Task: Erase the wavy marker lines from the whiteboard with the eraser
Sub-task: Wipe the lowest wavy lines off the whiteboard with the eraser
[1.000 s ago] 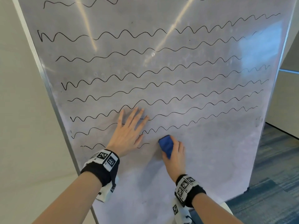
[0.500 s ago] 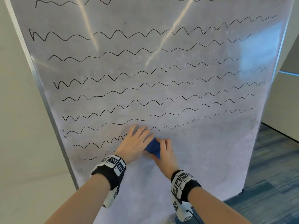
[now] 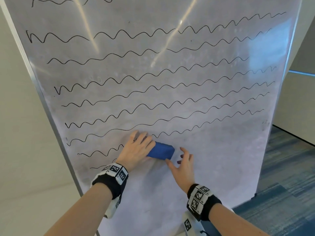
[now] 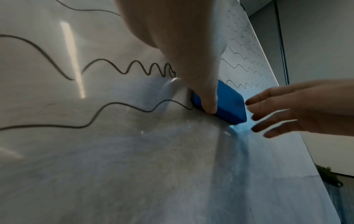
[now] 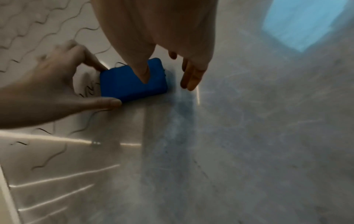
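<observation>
The blue eraser (image 3: 162,153) lies flat against the whiteboard (image 3: 213,167), low and left of centre. My left hand (image 3: 139,148) grips its left end, thumb (image 4: 207,100) on the lower edge and fingers on the upper edge. My right hand (image 3: 185,161) hovers just right of the eraser with straight, spread fingers (image 5: 191,75) and holds nothing; its thumb tip sits by the eraser's lower right corner. Several black wavy lines (image 3: 153,106) cross the board above the hands. Short stubs of lower lines (image 3: 100,153) remain left of my left hand.
The board's metal frame (image 3: 56,126) runs down the left side, with a pale wall beyond it. Blue-grey carpet (image 3: 286,176) lies to the right of the board. The board below and right of the eraser shows only grey smears.
The eraser has passed from my right hand to my left. The right hand let go and drew off to the right with its fingers spread. The eraser now lies crosswise.
</observation>
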`<state>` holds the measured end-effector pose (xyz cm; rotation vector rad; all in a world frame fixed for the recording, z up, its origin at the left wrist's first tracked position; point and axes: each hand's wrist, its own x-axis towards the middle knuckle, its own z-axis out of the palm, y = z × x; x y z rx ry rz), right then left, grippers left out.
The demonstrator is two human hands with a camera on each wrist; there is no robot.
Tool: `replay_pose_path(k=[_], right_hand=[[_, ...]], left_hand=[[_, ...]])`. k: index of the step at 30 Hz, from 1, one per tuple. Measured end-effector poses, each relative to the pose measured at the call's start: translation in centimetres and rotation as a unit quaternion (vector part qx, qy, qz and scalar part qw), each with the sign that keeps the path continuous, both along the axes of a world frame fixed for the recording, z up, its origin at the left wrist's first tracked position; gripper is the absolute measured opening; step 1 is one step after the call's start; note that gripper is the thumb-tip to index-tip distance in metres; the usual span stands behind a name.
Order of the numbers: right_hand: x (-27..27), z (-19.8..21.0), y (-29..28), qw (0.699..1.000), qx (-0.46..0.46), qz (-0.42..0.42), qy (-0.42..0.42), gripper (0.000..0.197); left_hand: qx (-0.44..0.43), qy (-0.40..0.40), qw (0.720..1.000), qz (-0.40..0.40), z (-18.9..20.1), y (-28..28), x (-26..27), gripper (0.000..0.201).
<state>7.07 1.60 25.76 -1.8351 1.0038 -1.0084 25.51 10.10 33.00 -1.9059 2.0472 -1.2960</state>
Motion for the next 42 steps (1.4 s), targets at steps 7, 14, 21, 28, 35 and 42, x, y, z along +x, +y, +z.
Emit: replay_pose_path(k=[7,14,21,28,35,42], right_hand=[[3.4,2.2,2.7,0.996,0.029,0.059,-0.065,0.044],[1.5,2.1,0.8,0.998,-0.040,0.032,-0.031,0.048],[1.4,2.8,-1.1,0.992,-0.127,0.010,-0.007,0.050],[2.2,2.3,-0.1,0.989,-0.146,0.020,-0.006,0.049],[2.3,2.5,-0.7,0.988,-0.148,0.036,-0.005,0.049],[2.8,2.9,-0.7,0.985,-0.155,0.075,-0.016,0.048]], left_hand=[[-0.025,0.046,0.998,0.039,-0.6,2.3,0.5,0.048],[0.058,-0.001,0.997,-0.055,-0.9,0.7,-2.0,0.069],[0.061,0.006,0.998,-0.030,-2.4,5.8,1.2,0.073],[0.083,-0.003,0.996,-0.008,-1.7,3.6,-0.6,0.072],[0.126,-0.010,0.992,-0.031,-2.0,3.0,-1.2,0.066],[0.126,0.008,0.991,0.033,-2.8,7.7,1.6,0.075]])
